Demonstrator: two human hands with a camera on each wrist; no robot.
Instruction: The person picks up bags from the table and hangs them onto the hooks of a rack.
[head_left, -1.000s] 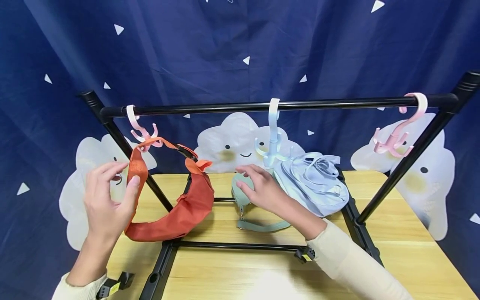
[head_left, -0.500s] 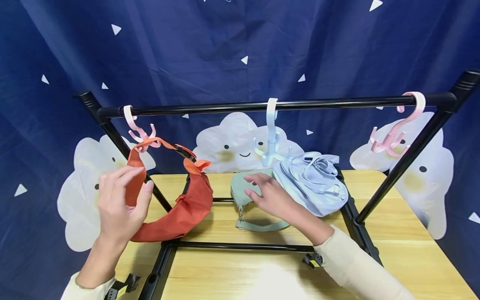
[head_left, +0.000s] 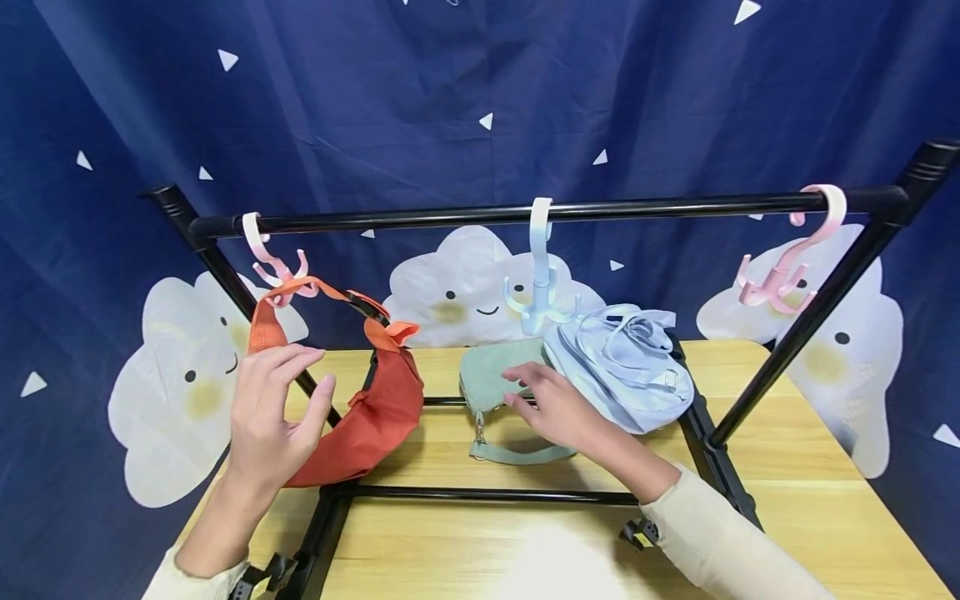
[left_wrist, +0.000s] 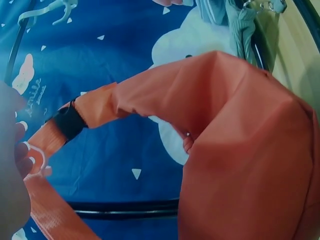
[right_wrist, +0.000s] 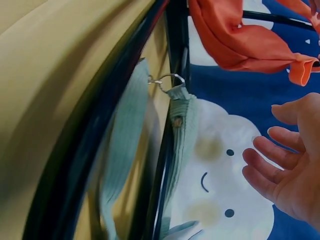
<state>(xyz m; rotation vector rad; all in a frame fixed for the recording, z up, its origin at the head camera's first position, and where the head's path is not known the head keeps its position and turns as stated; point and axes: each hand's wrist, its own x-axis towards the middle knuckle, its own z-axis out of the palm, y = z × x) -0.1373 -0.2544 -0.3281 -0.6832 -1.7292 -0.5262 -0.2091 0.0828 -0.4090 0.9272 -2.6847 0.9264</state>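
An orange-red shoulder bag (head_left: 386,408) hangs by its strap from the left pink hook (head_left: 279,271). In front of its left part is my left hand (head_left: 270,425), thumb apart from the fingers, nothing between them. In the left wrist view the bag (left_wrist: 245,155) fills the right side and its black buckle (left_wrist: 70,122) shows on the strap. My right hand (head_left: 555,404) hovers loosely curved over the green purse (head_left: 483,379), holding nothing. A light blue drawstring bag (head_left: 626,371) lies right of the purse. In the right wrist view the right hand (right_wrist: 295,160) appears apart from the purse strap (right_wrist: 127,135).
A black rack's top bar (head_left: 420,218) also carries a blue hook (head_left: 540,287) and a right pink hook (head_left: 780,267). Below, the rack stands on a wooden table (head_left: 465,542). A dark blue curtain (head_left: 375,100) with clouds hangs behind.
My left hand has moved right, across the front of the orange-red bag. The right hand has drifted slightly right and down, showing more of the green purse. The bags stay in place.
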